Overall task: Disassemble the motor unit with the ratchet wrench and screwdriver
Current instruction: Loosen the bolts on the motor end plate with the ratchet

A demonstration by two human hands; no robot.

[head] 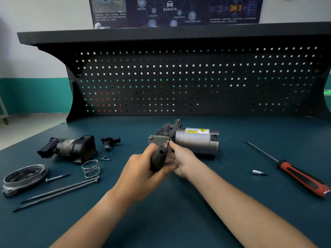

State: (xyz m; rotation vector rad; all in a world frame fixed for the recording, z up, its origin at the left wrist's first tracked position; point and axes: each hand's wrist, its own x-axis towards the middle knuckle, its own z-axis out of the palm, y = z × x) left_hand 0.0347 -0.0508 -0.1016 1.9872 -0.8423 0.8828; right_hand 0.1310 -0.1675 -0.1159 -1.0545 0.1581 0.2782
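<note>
motor unit (195,142) lying mid surface (170,221), left hand (141,169) grip clamped on ratchet wrench (158,158) handle, right hand (181,161) grip pinching the wrench tip at the unit's end plate, screwdriver (295,172) well right, loose parts (71,147) crowding left edge

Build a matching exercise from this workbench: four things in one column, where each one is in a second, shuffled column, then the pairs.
Things
1. coil spring
2. red-handled screwdriver
3. black tool handle
4. socket bit

Places
A. gripped in the left hand
B. farthest to the right
C. beside the heads of the long bolts
D. lying just left of the screwdriver's handle

Pairs: 1-C, 2-B, 3-A, 4-D.
</note>
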